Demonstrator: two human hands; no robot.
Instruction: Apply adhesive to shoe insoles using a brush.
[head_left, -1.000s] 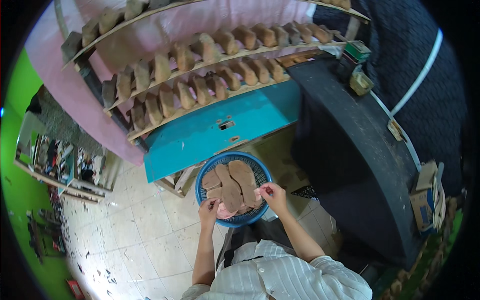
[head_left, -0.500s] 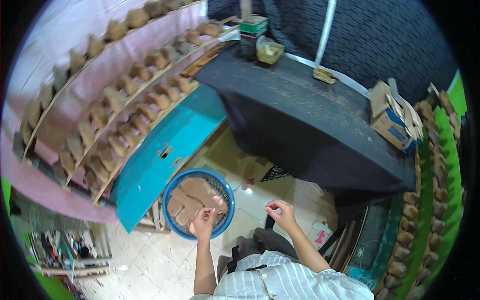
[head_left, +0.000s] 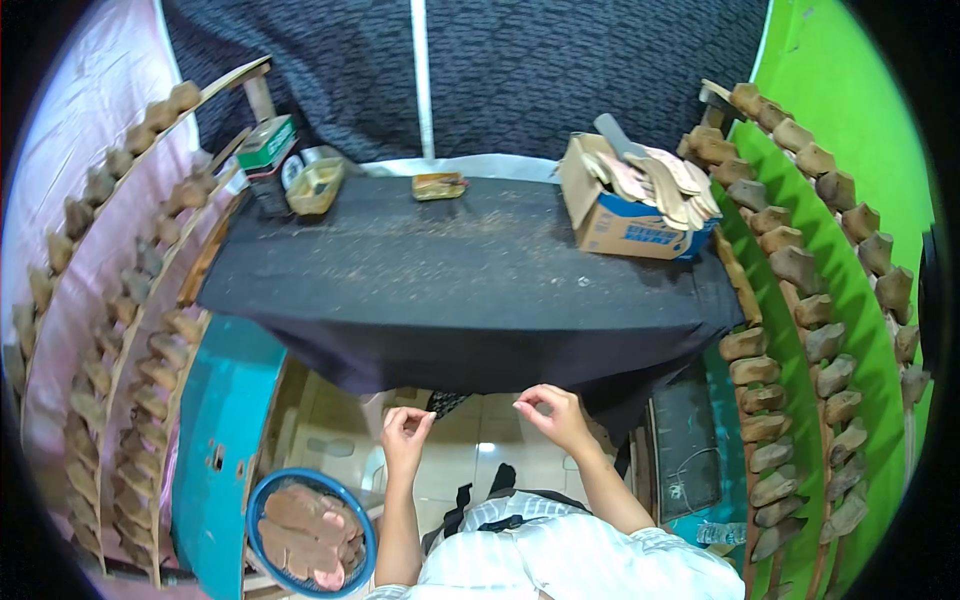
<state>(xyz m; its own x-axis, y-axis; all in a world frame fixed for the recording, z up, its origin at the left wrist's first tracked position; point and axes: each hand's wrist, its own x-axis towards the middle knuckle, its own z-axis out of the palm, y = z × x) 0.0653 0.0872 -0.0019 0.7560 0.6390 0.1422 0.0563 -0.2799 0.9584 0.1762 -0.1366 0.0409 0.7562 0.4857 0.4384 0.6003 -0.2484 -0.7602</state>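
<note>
Both hands are raised in front of the table's hanging black cloth, a little apart. In my left hand the thumb and fingertips are pinched together; any small thing between them is too small to make out. My right hand makes a similar pinch, and I cannot make out anything in it either. To the lower left, the blue round basket stands on the floor, filled with brown sole-shaped pieces, a few with pink patches. My left hand is the nearer one to it but does not touch it.
A black-covered table spans the front. On it are a cardboard box of sole pieces, a yellow basket, a small tray and a green-topped box. Racks of shoe lasts line both sides.
My view has turned right to face the table squarely. My left hand, over the basket before, is now in front of the cloth beside my right hand. Both stay pinched.
</note>
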